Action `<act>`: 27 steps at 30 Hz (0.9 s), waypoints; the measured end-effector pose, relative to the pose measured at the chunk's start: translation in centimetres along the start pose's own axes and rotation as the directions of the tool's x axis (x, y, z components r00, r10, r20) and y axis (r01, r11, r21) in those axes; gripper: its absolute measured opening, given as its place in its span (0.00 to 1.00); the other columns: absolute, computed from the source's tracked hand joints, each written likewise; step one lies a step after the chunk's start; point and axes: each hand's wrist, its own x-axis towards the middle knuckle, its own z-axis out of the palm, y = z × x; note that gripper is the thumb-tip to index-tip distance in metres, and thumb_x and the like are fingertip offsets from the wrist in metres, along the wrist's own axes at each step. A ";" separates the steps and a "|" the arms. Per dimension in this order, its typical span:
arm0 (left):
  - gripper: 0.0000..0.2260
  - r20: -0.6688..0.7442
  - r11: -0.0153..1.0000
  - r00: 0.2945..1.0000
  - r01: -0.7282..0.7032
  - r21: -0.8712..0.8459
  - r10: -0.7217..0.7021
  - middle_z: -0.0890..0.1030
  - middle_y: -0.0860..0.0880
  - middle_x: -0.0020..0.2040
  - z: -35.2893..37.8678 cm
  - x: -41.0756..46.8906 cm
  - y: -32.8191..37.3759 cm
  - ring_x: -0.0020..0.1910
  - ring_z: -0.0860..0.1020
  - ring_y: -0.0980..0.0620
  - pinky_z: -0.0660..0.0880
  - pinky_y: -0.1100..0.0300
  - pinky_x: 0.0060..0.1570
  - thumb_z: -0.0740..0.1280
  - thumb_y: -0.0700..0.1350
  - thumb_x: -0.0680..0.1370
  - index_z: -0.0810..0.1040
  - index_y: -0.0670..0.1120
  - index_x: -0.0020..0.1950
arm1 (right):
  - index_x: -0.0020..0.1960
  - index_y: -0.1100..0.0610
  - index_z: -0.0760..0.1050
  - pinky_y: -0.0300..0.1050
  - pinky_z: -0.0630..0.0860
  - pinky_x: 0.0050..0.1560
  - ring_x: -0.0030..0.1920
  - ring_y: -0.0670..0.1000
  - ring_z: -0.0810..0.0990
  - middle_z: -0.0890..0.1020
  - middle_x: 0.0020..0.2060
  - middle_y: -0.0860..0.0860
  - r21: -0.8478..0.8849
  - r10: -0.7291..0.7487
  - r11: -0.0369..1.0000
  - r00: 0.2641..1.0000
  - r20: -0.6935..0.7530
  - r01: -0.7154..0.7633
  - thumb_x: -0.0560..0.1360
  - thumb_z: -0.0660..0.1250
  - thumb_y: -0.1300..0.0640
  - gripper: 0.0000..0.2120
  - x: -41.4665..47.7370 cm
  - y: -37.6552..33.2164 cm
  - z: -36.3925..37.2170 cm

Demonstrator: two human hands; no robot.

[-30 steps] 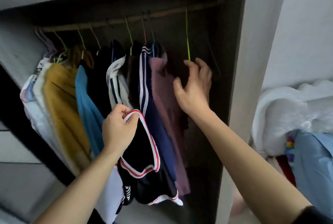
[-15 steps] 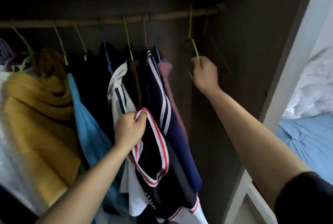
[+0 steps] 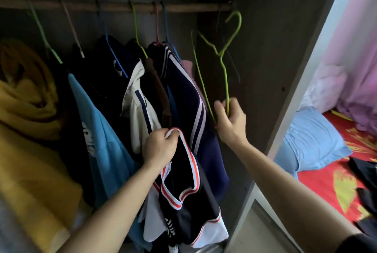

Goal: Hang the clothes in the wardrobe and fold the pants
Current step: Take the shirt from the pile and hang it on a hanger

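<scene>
My left hand grips the red-and-white trimmed collar of a black shirt, which hangs down in front of the wardrobe. My right hand holds a bare green wire hanger by its lower part. The hanger's hook sits just below the wooden rail, off it and tilted right. Several clothes hang on the rail: a navy striped jacket, a white top, a blue shirt and a yellow garment.
The wardrobe's side panel stands right of my right hand. Beyond the door frame lies a bed with a blue pillow, a red patterned sheet with dark clothes on it, and pink fabric.
My right hand has lifted the green hanger off the rail and slid down to its lower part. The view has shifted right and closer. My left hand still grips the collar.
</scene>
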 end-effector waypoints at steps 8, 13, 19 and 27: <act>0.19 0.009 0.989 0.993 0.112 0.097 -0.114 0.68 0.50 0.25 3.1 -3.0 0.9 0.30 0.69 0.45 0.65 0.54 0.33 0.63 0.48 0.76 0.65 0.45 0.27 | 0.55 0.49 0.79 0.41 0.69 0.35 0.28 0.39 0.72 0.74 0.24 0.39 -0.133 0.171 0.979 0.977 0.125 -0.154 0.83 0.58 0.45 0.13 -5.6 4.4 -6.3; 0.16 0.041 0.982 0.983 0.175 0.077 -0.178 0.66 0.47 0.28 8.0 -6.3 1.4 0.32 0.66 0.45 0.65 0.52 0.33 0.63 0.46 0.76 0.64 0.42 0.30 | 0.53 0.46 0.82 0.38 0.66 0.32 0.26 0.42 0.69 0.68 0.21 0.43 -0.198 0.250 0.958 0.946 0.205 -0.210 0.83 0.56 0.43 0.16 -9.9 6.7 -14.0; 0.07 0.056 0.971 0.985 0.153 0.183 -0.165 0.81 0.43 0.45 16.0 -9.2 3.4 0.47 0.77 0.40 0.72 0.52 0.46 0.65 0.46 0.76 0.75 0.44 0.43 | 0.47 0.52 0.84 0.32 0.68 0.35 0.31 0.36 0.75 0.75 0.25 0.33 -0.410 0.301 0.896 0.914 0.272 -0.173 0.83 0.61 0.50 0.15 -14.3 7.7 -25.3; 0.05 0.193 0.951 0.977 0.026 0.309 -0.090 0.80 0.46 0.41 20.8 -12.1 5.5 0.46 0.77 0.40 0.71 0.53 0.43 0.67 0.45 0.76 0.74 0.44 0.44 | 0.46 0.52 0.85 0.47 0.75 0.38 0.30 0.50 0.74 0.80 0.32 0.57 -0.526 0.415 0.824 0.857 0.306 -0.211 0.80 0.61 0.41 0.19 -16.2 7.7 -33.9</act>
